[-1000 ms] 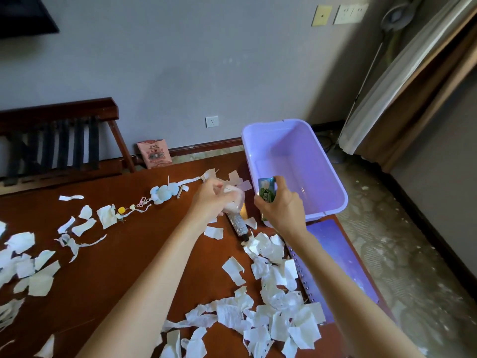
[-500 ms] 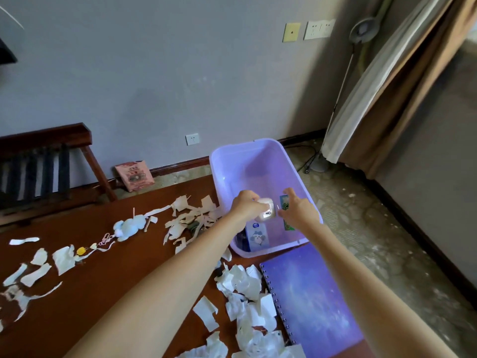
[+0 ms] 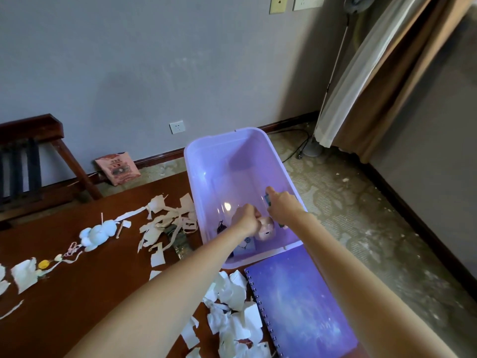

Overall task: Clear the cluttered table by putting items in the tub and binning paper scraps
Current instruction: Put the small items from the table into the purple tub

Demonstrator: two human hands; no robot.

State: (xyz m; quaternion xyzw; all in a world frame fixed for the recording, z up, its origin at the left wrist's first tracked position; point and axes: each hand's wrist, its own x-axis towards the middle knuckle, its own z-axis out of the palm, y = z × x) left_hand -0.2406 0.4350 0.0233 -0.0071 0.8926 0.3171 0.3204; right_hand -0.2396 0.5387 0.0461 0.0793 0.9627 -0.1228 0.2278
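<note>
A lilac plastic tub (image 3: 201,182) stands at the table's far right corner. Both my hands reach down inside it. My left hand (image 3: 245,219) is closed on a small pale pink and white gadget (image 3: 265,228) low over the tub floor. My right hand (image 3: 282,206) pinches a small blue-green card or packet (image 3: 267,198), held upright. On the tub floor lie a light blue box with a cartoon face (image 3: 244,248) and a dark corded item (image 3: 221,227). Torn white paper scraps (image 3: 232,301) litter the brown table (image 3: 90,280).
A purple spiral notebook (image 3: 302,303) lies at the table's right edge, below the tub. A light blue plush keychain (image 3: 96,233) and more scraps (image 3: 167,220) lie left of the tub. A wooden bench (image 3: 38,156), a pink packet (image 3: 117,167) and a curtain (image 3: 382,81) stand beyond.
Both hands have gone from above the tub's near rim down into the tub, carrying the gadget and the card. The camera has come closer and tipped downward.
</note>
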